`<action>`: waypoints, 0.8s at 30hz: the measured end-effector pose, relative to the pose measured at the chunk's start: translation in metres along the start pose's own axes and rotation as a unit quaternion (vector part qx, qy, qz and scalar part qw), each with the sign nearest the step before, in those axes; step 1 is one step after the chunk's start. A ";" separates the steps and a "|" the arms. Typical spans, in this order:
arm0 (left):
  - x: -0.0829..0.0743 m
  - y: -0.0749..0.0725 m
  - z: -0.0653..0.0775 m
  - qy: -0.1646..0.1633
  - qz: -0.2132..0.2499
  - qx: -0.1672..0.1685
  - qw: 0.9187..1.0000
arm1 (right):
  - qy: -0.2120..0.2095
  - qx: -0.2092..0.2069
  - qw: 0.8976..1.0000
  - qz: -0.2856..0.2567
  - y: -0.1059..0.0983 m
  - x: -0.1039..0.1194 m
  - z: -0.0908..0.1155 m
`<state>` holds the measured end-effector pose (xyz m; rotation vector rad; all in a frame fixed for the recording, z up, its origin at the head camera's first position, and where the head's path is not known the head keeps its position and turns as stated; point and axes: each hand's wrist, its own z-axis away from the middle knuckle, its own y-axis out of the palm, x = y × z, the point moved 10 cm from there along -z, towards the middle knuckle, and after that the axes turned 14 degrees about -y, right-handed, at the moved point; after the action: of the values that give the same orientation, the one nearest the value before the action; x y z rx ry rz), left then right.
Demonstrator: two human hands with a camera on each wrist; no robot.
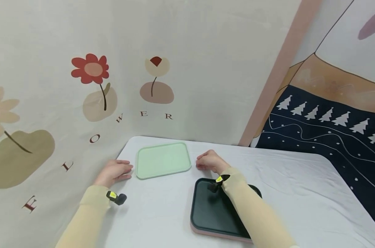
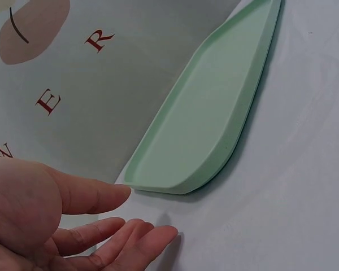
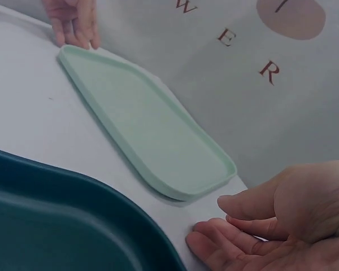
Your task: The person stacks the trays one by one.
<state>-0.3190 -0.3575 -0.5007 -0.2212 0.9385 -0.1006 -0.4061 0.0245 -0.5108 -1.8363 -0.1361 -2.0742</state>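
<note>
A pale green rectangular tray (image 1: 163, 160) lies flat on the white-covered table, near its back edge. Just off the tray's left end is my left hand (image 1: 114, 173), thumb and fingers extended and apart, holding nothing. Beyond the opposite end, my right hand (image 1: 212, 162) has its fingers loosely bent and nothing in them. A small gap shows between the right fingers and the tray (image 3: 147, 124) in the right wrist view. In the left wrist view the left thumb comes very close to the tray's corner (image 2: 158, 183); whether they touch, I cannot tell.
A dark green tray (image 1: 213, 212) sits on something pink (image 1: 219, 235), whose edge shows beneath it, at the front right under my right forearm. Printed cloth (image 1: 206, 69) hangs behind and left of the table (image 1: 156, 210). A dark tree-patterned cloth (image 1: 323, 137) is at the right.
</note>
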 end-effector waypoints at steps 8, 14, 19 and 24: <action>-0.003 -0.001 -0.005 -0.019 -0.027 -0.032 0.999 | 0.002 -0.014 1.000 0.006 0.011 -0.003 -0.010; -0.005 0.000 -0.008 -0.017 -0.042 -0.047 0.998 | -0.005 -0.007 1.000 0.023 0.021 0.004 -0.011; -0.008 0.005 -0.012 -0.016 -0.042 -0.053 0.998 | -0.015 -0.005 0.998 0.055 0.024 0.010 -0.011; -0.011 0.011 -0.015 -0.011 -0.050 -0.056 0.997 | -0.026 -0.010 0.994 0.104 0.025 0.014 -0.014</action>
<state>-0.3374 -0.3467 -0.5028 -0.3723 0.9119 -0.1367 -0.4124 -0.0060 -0.5030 -1.8319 0.0615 -1.8934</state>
